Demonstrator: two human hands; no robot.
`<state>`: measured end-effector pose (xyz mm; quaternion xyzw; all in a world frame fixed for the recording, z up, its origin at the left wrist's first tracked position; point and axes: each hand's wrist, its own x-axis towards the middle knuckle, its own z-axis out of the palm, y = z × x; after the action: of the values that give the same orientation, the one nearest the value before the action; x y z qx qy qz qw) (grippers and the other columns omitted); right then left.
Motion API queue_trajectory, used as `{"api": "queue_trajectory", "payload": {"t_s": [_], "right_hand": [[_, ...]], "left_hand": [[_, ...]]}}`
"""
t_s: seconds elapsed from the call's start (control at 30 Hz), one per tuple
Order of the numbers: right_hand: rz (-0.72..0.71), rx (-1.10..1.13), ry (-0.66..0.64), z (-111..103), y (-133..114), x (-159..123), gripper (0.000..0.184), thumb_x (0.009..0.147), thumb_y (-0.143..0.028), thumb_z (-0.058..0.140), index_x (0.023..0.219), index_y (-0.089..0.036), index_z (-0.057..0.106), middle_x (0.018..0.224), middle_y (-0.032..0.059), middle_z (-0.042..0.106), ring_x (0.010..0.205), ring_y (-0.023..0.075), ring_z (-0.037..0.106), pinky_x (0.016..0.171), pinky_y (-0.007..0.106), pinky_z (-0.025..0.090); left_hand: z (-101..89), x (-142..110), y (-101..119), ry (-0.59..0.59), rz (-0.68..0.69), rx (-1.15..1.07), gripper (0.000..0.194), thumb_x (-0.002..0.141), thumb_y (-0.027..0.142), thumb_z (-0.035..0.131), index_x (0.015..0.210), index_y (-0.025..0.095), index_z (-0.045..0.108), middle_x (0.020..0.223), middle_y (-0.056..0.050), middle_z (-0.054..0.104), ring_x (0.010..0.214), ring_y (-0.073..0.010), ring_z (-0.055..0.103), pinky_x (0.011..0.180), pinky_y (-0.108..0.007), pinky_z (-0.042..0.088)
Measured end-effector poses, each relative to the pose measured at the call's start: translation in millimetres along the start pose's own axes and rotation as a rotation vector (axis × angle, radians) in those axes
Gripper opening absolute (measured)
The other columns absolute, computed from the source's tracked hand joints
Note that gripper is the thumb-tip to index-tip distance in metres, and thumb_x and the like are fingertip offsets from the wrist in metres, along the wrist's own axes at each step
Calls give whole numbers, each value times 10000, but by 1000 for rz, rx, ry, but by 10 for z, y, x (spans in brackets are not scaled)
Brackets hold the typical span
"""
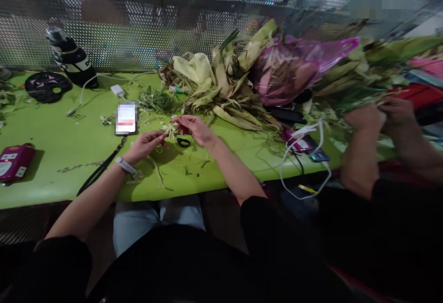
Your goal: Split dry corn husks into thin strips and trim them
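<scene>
two hands of mine are working over the green bench, with one small pale husk piece sitting between them. my left hand is pinching it, thumb and fingertips together at its left edge, so the left is sitting nearer. my right hand is holding curled fingers at its upper right; whether they are clamping on it, i am unable to tell. the piece is splaying, showing me no clear long axis. a black loop is lying just this side of the right hand, and the heap of husks is lying beyond it.
</scene>
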<state>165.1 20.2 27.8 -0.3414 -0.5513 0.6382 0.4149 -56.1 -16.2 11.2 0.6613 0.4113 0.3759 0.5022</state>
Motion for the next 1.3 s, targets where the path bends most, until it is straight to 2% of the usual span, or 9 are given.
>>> {"api": "queue_trajectory", "payload": {"t_s": [0.13, 0.27, 0.4, 0.57, 0.67, 0.77, 0.93, 1.1, 1.3], "right_hand": [[51, 20, 30, -5, 33, 0, 478, 884, -608, 559, 1036, -175, 693, 824, 26, 645, 639, 86, 550, 585, 222, 472], [47, -132, -53, 119, 157, 22, 427, 839, -551, 651, 1030, -170, 675, 900, 42, 669, 715, 107, 581, 623, 232, 473], [-159, -360, 15, 228, 183, 56, 289, 810, -420, 700, 927, -156, 684, 851, 30, 655, 719, 120, 561, 684, 260, 462], [-374, -664, 159, 277, -29, 48, 222, 871, -368, 624, 831, -157, 680, 808, 34, 615, 725, 137, 528, 700, 276, 428], [-324, -689, 117, 295, -113, 63, 231, 881, -369, 602, 870, -156, 689, 825, 41, 634, 738, 144, 537, 694, 274, 425], [-157, -678, -80, 320, -112, 92, 244, 861, -365, 614, 916, -145, 702, 805, 36, 650, 696, 139, 537, 652, 268, 416], [7, -615, -308, 438, -77, 93, 231, 837, -338, 609, 916, -138, 695, 748, 16, 638, 610, 106, 507, 573, 240, 389], [21, -506, -273, 536, -37, 103, 185, 783, -330, 624, 729, -154, 640, 575, -26, 542, 530, 96, 464, 511, 230, 348], [51, -324, -204, 540, 116, 136, 175, 751, -328, 612, 689, -169, 653, 541, -18, 543, 508, 109, 481, 528, 254, 388]], "left_hand": [[-31, -16, -21, 122, -2, -43, 354, 816, 498, 693, 924, 165, 742, 822, -68, 751, 741, -167, 662, 752, -292, 510], [-10, -15, -34, 227, 37, -97, 374, 793, 495, 719, 965, 164, 731, 809, -63, 747, 760, -174, 677, 765, -298, 518], [7, -14, -87, 198, 27, -106, 379, 788, 495, 722, 969, 162, 730, 835, -74, 750, 784, -189, 684, 756, -304, 524], [-4, -20, -179, 223, 39, -108, 398, 799, 427, 726, 1102, 170, 688, 977, -89, 743, 907, -199, 682, 859, -352, 522], [-33, -60, -122, 254, 102, -134, 439, 821, 383, 715, 1212, 198, 641, 1217, -111, 682, 1093, -217, 643, 974, -385, 486], [-80, -109, -4, 402, 222, -156, 432, 867, 371, 665, 1274, 234, 618, 1374, -103, 594, 1277, -228, 540, 1069, -383, 419], [-103, -116, 32, 347, 132, -191, 410, 814, 408, 722, 1146, 168, 706, 1059, -111, 733, 995, -222, 674, 904, -361, 523], [-51, -78, -49, 358, 112, -203, 343, 755, 430, 766, 953, 151, 753, 884, -80, 754, 784, -175, 674, 754, -320, 548], [-15, -67, -75, 342, 149, -277, 282, 741, 405, 788, 823, 149, 701, 736, -31, 704, 644, -129, 633, 662, -291, 535]]}}
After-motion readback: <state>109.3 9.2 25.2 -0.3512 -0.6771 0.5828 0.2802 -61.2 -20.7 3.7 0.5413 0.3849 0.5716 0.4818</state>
